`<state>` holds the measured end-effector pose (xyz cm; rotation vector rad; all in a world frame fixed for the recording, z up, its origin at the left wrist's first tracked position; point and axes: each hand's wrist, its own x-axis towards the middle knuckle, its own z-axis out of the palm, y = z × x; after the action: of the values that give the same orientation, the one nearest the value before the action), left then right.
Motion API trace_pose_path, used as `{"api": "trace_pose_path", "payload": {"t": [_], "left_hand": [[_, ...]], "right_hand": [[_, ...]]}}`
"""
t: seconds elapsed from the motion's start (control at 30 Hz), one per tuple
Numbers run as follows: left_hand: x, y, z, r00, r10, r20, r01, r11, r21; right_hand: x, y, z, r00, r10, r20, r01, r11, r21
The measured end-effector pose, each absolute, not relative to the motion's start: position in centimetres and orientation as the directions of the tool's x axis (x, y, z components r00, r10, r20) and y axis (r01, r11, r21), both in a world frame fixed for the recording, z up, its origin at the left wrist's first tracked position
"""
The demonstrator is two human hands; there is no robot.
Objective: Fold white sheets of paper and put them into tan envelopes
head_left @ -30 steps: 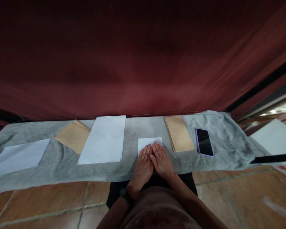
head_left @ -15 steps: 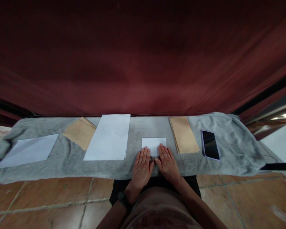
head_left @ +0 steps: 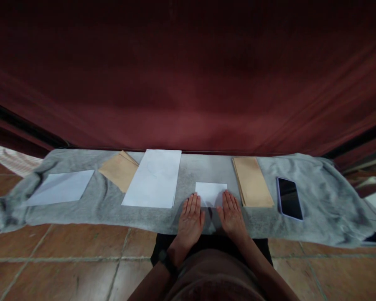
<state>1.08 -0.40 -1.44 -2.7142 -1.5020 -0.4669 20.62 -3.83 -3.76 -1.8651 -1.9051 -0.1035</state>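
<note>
A small white folded-looking sheet of paper point(head_left: 211, 192) lies flat in front of me on the grey cloth. My left hand point(head_left: 190, 219) rests flat on its left lower corner, fingers stretched out and pointing away from me. Over the right lower edge lies my right hand point(head_left: 232, 216), also flat, with fingers extended. Neither hand grips anything. The fingers cover the paper's lower corners. Left of it is a stack of large white sheets point(head_left: 153, 179); to the right, a stack of brown envelopes point(head_left: 253, 182).
A phone point(head_left: 290, 198) in a pale purple case lies at the right. Farther left are more brown envelopes point(head_left: 119, 169) and a single white sheet point(head_left: 62, 187). Grey cloth point(head_left: 97, 211) covers the narrow table. A dark red curtain point(head_left: 188, 83) hangs behind.
My hands have spread apart along the small paper, the right one to its right edge and the left slightly outward. The camera view has shifted a little to the left.
</note>
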Motion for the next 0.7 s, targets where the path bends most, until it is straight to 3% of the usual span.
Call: {"api": "trace_pose_path", "payload": {"t": [0.23, 0.43, 0.5, 0.6, 0.7], "left_hand": [[4.2, 2.2, -2.1, 0.569, 0.786, 0.243, 0.788, -0.605, 0.112], [0.7, 5.5, -0.9, 0.444, 0.854, 0.273, 0.849, -0.498, 0.176], [-3.3, 8.0, 0.5, 0.292, 0.9, 0.325, 0.907, -0.368, 0.205], [-11.1, 12.2, 2.8, -0.124, 0.924, 0.362, 0.95, 0.005, 0.313], [-17.9, 15.3, 4.3, -0.502, 0.842, 0.197, 0.824, 0.397, 0.404]], "right_hand": [[17.9, -0.3, -1.8, -0.094, 0.96, 0.263, 0.908, 0.191, -0.372], [17.7, 0.5, -2.9, -0.077, 0.953, 0.295, 0.955, 0.155, -0.251], [17.8, 0.5, -3.3, -0.072, 0.948, 0.31, 0.967, 0.142, -0.211], [17.7, 0.6, -3.7, -0.051, 0.941, 0.334, 0.976, 0.118, -0.182], [17.5, 0.7, -3.9, -0.047, 0.935, 0.351, 0.979, 0.114, -0.172]]}}
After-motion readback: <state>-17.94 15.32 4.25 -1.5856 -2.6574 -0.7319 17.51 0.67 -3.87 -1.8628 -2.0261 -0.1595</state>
